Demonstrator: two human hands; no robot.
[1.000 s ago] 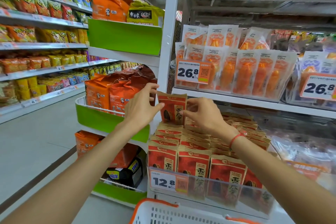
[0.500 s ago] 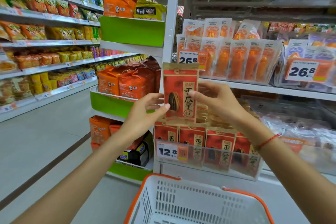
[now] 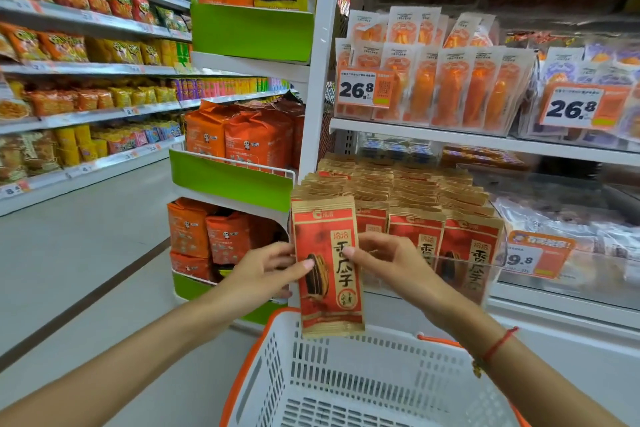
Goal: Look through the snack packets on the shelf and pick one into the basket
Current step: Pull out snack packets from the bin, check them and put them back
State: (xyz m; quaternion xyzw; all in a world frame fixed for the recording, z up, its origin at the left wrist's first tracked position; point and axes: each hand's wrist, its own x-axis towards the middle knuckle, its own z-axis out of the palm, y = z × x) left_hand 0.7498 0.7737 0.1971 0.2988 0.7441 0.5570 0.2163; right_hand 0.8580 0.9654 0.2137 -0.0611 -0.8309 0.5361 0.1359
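Observation:
I hold one red and tan sunflower-seed packet [image 3: 327, 267] upright between both hands, its lower edge just over the far rim of the white basket [image 3: 367, 388] with orange trim. My left hand [image 3: 266, 270] pinches the packet's left edge, thumb on the front. My right hand [image 3: 388, 263] pinches its right edge, thumb on the printed face. Behind it, rows of the same packets [image 3: 415, 204] fill a clear-fronted tray on the shelf.
Orange dried-fruit packs [image 3: 450, 87] with 26.8 price tags sit on the shelf above. A green and white end rack [image 3: 239, 177] with orange bags stands to the left. Further left a long snack shelving run [image 3: 86, 80] lines the grey aisle floor.
Both hands lifted the packet out of the tray, held it up, then lowered it toward the basket. The view tilted down and the basket came further into sight.

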